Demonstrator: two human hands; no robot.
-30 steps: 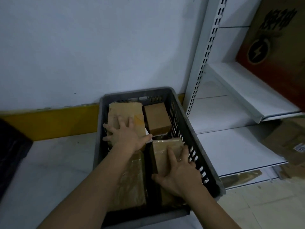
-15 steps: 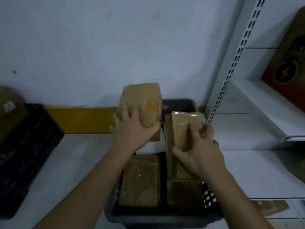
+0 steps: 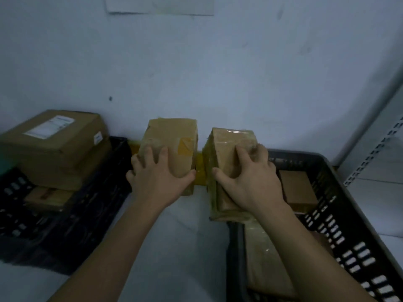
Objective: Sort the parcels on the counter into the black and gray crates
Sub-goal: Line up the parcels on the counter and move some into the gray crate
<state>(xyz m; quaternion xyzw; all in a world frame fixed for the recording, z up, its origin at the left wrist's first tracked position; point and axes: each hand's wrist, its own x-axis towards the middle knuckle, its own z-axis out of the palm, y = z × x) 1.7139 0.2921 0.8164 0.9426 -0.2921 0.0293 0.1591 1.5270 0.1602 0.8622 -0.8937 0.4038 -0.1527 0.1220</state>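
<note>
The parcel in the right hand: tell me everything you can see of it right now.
The parcel in the right hand is a brown cardboard box wrapped in glossy clear tape or film that catches light along its top edge. It is held up, tilted, between the black crate and gray crate, its lower end at the gray crate's near left corner. The right hand grips it from above, fingers curled over its far side. It sits close beside the left hand's parcel, not clearly touching.

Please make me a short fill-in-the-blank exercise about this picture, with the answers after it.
1. The left hand holds a parcel with a patch of ____ tape.
2. The large labelled box sits on the ____ crate.
3. The right hand grips the clear-taped parcel beside the ____ crate.

Answers: yellow; black; gray
</note>
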